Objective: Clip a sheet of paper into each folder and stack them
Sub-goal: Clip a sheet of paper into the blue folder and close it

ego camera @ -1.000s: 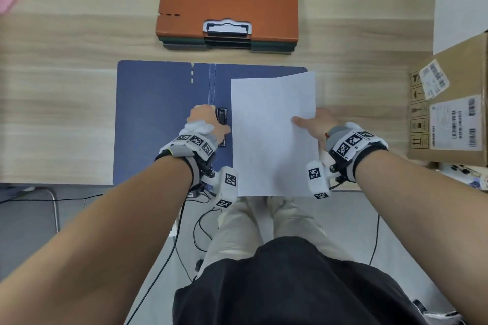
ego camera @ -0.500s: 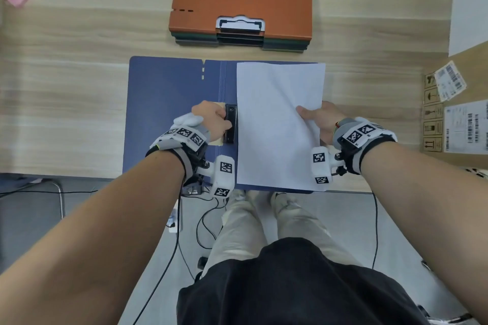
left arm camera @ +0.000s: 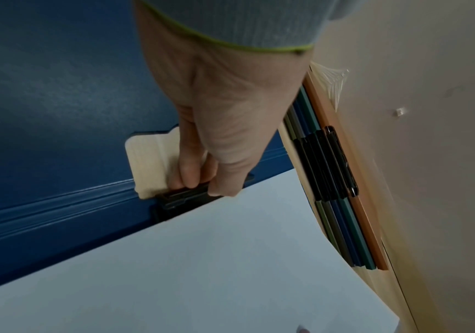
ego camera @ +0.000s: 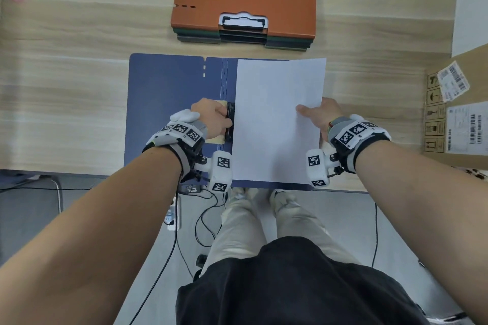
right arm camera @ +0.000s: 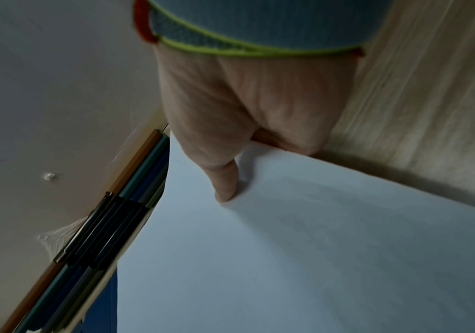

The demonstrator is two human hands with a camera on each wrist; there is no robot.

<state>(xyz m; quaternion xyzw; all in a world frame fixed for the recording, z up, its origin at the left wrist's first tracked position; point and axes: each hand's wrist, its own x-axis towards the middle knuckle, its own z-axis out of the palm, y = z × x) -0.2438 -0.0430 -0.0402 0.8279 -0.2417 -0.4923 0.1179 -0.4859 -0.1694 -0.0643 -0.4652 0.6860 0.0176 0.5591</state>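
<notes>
Lying open on the table, the blue folder carries the sheet of paper on its right half. Right hand pinches the sheet's right edge; left hand grips the clip, fingers curled. Judged step: clipping. Next: seat the sheet's left edge under the clip, then release.

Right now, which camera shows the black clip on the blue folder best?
The left wrist view: the clip fills the frame's middle, with the left hand pinching its lever. The head view shows the clip small and half hidden behind that hand. The right wrist view does not show it.
</notes>
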